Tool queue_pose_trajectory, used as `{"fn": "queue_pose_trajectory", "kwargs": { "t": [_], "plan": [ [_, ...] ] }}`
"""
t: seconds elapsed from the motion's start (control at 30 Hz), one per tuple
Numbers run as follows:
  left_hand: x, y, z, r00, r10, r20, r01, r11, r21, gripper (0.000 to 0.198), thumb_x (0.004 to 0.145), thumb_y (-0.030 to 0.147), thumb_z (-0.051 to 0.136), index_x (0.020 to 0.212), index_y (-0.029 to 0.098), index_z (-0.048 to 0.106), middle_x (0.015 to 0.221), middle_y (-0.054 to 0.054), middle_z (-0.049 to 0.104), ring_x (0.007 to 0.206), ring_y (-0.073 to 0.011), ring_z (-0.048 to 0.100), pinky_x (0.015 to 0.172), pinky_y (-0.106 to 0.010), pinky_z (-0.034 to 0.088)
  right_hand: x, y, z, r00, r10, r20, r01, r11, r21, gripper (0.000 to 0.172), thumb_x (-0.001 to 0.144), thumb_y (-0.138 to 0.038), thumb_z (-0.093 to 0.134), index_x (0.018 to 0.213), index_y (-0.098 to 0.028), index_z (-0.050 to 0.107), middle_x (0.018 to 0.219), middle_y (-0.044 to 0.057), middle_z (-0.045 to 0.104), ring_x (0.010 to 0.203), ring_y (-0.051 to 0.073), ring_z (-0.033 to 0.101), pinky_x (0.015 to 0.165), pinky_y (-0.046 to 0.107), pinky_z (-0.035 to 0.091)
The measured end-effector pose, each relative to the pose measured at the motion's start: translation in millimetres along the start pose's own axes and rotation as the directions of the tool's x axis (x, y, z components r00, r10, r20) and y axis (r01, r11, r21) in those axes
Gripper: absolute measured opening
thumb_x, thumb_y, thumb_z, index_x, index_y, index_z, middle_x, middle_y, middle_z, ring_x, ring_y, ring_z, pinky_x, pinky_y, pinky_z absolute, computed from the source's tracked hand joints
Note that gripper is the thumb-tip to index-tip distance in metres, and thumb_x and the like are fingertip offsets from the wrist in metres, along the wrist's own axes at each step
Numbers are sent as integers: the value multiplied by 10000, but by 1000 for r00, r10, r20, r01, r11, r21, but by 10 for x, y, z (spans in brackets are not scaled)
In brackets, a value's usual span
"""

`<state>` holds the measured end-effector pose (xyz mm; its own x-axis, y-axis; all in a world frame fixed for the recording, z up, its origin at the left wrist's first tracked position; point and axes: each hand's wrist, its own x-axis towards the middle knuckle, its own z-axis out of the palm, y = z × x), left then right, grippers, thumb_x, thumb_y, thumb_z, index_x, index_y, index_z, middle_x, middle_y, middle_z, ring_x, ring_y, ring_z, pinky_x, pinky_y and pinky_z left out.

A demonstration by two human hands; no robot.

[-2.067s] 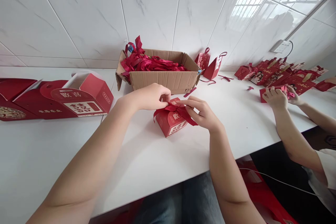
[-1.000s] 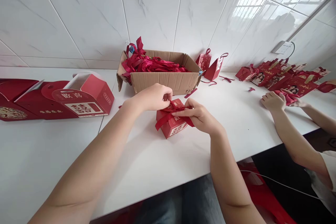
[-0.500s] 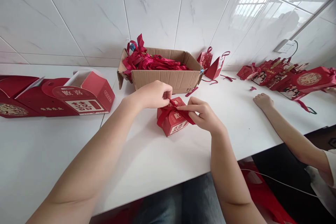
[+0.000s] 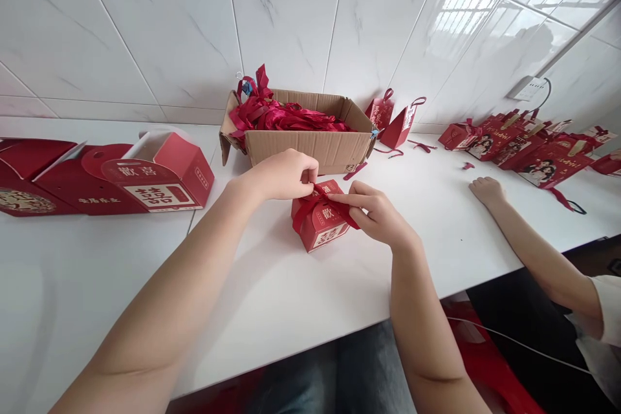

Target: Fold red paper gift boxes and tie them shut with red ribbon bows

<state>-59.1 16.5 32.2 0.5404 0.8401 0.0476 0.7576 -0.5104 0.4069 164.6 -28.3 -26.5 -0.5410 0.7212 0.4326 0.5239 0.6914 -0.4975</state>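
Observation:
A small red gift box (image 4: 326,230) with Chinese characters sits on the white table, slightly turned. Dark red ribbon (image 4: 305,213) runs around it and crosses on its top. At the top of the box, my left hand (image 4: 287,174) is closed, with the ribbon pinched between thumb and fingers. From the other side my right hand (image 4: 377,212) grips the ribbon as well, its index finger laid along the crossing. Part of the ribbon and the box top is hidden behind my fingers.
A cardboard carton (image 4: 305,149) full of red ribbons (image 4: 295,118) stands against the tiled wall. Red boxes (image 4: 107,174) line the left side. Another person's hand (image 4: 488,193) rests on the table at right, near several red boxes (image 4: 548,162). Two triangular boxes (image 4: 398,129) stand beside the carton.
The red box that the other person held up at the far right has gone from there. My hands and the gift box have barely moved.

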Motion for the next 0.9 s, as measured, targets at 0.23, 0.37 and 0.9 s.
{"fn": "queue_pose_trajectory", "kwargs": {
  "t": [0.23,0.37,0.9],
  "plan": [
    [-9,-60,-31,1000,-10,-9,10,999,37,106,690,268,549,757,212,609,810,-11,678,667,-164,581,531,-265,389,20,-25,-21,982,15,-190,-16,1000,0,362,900,-114,413,1154,-242,637,871,41,545,743,138,542,681,299,494],
    [-22,-23,-26,997,75,-13,-75,994,-82,233,711,254,541,923,211,626,1016,-23,662,800,-164,602,619,-251,441,52,-25,32,928,62,-366,-77,997,-25,211,891,-191,521,1060,-238,638,904,39,612,740,137,570,696,302,505],
    [76,86,195,990,139,5,-137,981,-133,212,850,344,484,884,196,632,937,-38,700,762,-165,622,627,-265,440,-13,-52,-86,977,141,-162,-138,990,27,228,743,-369,745,818,-211,598,852,22,589,703,132,546,640,288,500]
  ]
}}
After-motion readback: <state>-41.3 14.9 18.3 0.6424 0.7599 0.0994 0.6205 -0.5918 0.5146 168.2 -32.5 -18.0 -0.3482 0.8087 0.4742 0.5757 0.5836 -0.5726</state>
